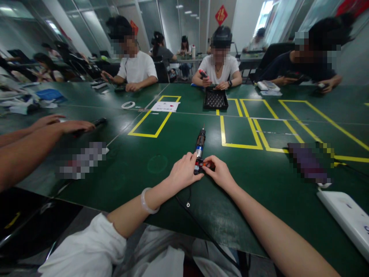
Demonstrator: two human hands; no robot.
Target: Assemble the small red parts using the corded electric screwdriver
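An electric screwdriver (201, 140) lies on the green table, its bit facing away from me. A silver and blue section shows in its middle, with dark and red parts at the rear end. My left hand (184, 171) is closed around the rear part from the left, the thumb near its end. From the right, my right hand (221, 176) pinches a small orange piece (205, 164) at the side of the screwdriver. Whether this piece is fixed to it I cannot tell. A thin black cord (198, 225) runs from beneath my hands to the table's near edge.
Yellow tape outlines (242, 146) mark the green table (173, 154). A black tray (215, 100) stands before a co-worker opposite. A white paper (165, 106) and tape roll (128, 105) lie left of it. A white device (346, 219) is at right. A co-worker's hands (77, 126) reach in from the left.
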